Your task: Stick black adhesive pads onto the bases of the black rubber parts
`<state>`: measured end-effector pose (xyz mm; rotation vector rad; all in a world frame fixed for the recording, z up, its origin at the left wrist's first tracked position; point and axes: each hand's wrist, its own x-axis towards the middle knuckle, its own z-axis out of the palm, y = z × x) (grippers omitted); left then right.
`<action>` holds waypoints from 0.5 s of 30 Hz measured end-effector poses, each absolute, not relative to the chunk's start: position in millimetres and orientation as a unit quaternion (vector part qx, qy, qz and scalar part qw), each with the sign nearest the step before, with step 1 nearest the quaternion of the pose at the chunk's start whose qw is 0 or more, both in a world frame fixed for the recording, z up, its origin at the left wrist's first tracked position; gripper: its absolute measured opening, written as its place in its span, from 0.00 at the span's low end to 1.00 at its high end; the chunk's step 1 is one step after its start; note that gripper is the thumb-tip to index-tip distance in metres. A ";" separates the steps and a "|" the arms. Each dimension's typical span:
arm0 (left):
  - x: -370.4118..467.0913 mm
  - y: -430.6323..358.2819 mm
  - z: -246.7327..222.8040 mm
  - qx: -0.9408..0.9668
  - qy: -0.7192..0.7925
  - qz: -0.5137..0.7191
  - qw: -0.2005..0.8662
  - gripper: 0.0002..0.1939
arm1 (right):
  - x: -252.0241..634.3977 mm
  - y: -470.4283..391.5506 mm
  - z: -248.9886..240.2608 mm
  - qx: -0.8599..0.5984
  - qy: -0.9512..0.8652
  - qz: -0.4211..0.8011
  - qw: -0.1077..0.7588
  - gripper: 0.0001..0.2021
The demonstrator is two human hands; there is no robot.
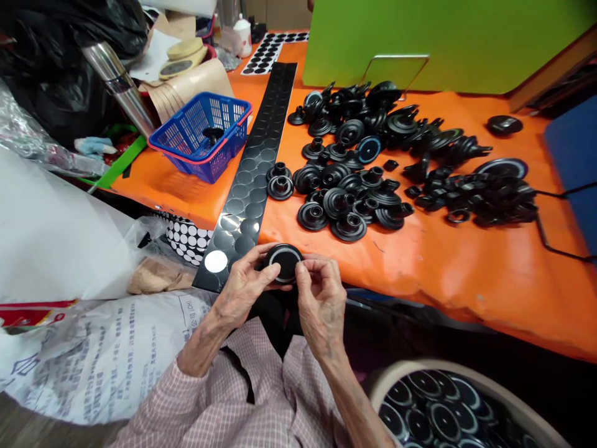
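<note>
A black round disc with a pale ring near its rim is held face up just off the table's front edge. My left hand grips it from the left, thumb resting on the face. At the right rim, the thumb and fingertips of my right hand pinch the edge. Close by on the left lies a long black sheet of round stickers, with one white circle showing near its lower end. Beyond my hands, black stemmed discs are heaped on the table.
An orange-covered table carries a blue basket with a black piece inside, and small black parts at the right. A green board stands behind. A tub of ringed discs sits low right; a white printed sack lies left.
</note>
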<state>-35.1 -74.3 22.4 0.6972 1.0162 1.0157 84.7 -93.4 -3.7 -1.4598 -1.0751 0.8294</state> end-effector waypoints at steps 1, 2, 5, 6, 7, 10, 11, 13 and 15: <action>-35.1 -74.1 22.2 0.311 0.457 0.456 0.697 0.21 | 83.4 -93.3 -4.9 -0.619 -0.460 0.337 0.541 0.09; -35.2 -73.7 21.8 0.309 0.459 0.456 0.697 0.21 | 82.2 -93.0 -6.0 -0.622 -0.465 0.329 0.538 0.09; -36.2 -73.9 21.4 0.309 0.463 0.463 0.690 0.21 | 79.8 -92.0 -7.6 -0.618 -0.433 0.343 0.559 0.09; -36.7 -75.2 22.0 0.311 0.462 0.466 0.688 0.20 | 79.8 -91.9 -6.8 -0.611 -0.410 0.368 0.569 0.10; -37.4 -77.1 23.1 0.314 0.461 0.468 0.685 0.20 | 80.2 -92.0 -5.7 -0.599 -0.390 0.404 0.571 0.12; -40.4 -83.0 26.6 0.322 0.455 0.459 0.692 0.19 | 83.8 -90.8 -5.0 -0.569 -0.372 0.518 0.519 0.15; -42.3 -82.1 27.3 0.326 0.454 0.451 0.696 0.20 | 85.1 -88.4 -7.1 -0.568 -0.372 0.530 0.507 0.15; -49.1 -70.5 30.9 0.344 0.458 0.437 0.694 0.22 | 86.3 -79.9 -13.4 -0.565 -0.370 0.533 0.510 0.17; -61.4 -44.2 43.5 0.375 0.472 0.443 0.664 0.25 | 86.0 -70.0 -17.4 -0.556 -0.366 0.533 0.522 0.21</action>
